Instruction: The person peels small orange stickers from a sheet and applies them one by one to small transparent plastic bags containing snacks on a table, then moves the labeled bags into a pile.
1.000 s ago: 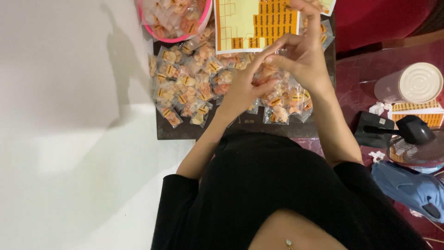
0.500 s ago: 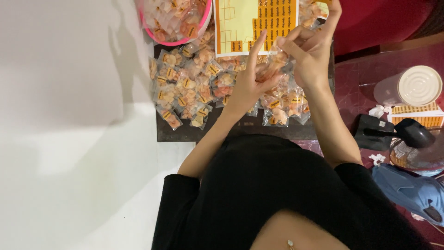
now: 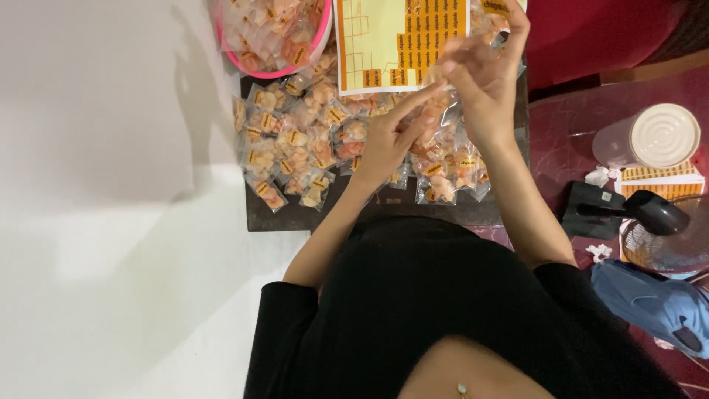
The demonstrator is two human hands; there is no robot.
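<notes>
Both hands are working above a dark tray [image 3: 369, 214] heaped with small clear snack packets [image 3: 295, 148]: left hand [image 3: 388, 137] and right hand [image 3: 484, 77] are pinching one packet [image 3: 436, 118] between fingertips. Farther off, a yellow sticker sheet [image 3: 384, 37] is lying beside a pink bowl [image 3: 321, 41].

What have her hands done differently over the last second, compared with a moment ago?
The right hand has lifted from the packet pile toward the sticker sheet, fingers now at its lower right. The left hand has stretched its forefinger up toward the right one. The small packets, pink bowl and dark tray lie as before.
</notes>
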